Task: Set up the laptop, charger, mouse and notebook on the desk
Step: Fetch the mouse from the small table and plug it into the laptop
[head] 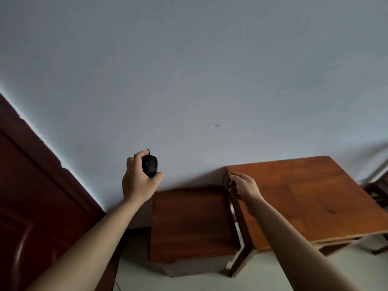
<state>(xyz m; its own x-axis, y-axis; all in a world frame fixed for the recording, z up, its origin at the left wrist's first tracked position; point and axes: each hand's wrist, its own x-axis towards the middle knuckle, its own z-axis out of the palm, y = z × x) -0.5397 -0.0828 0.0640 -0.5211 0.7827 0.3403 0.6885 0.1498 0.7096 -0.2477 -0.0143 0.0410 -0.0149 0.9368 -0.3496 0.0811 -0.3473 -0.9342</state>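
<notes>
A single head-worn wide-angle view looks forward and only slightly down — most of the frame is the pale wall [189,70] ahead. The bench [315,196] sits low at 4 o'clock, a dark door [31,185] at 8 o'clock, both forearms reaching in from the bottom edge — close range.

Both forearms bare, no sleeves; left hand [137,181], right hand [244,186] ungloved.

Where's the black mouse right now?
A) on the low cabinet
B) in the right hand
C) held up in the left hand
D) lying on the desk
C: the left hand grips the black mouse in the air before the wall, left of the bare desk; the right hand seems to pinch only a thin cord.
</notes>
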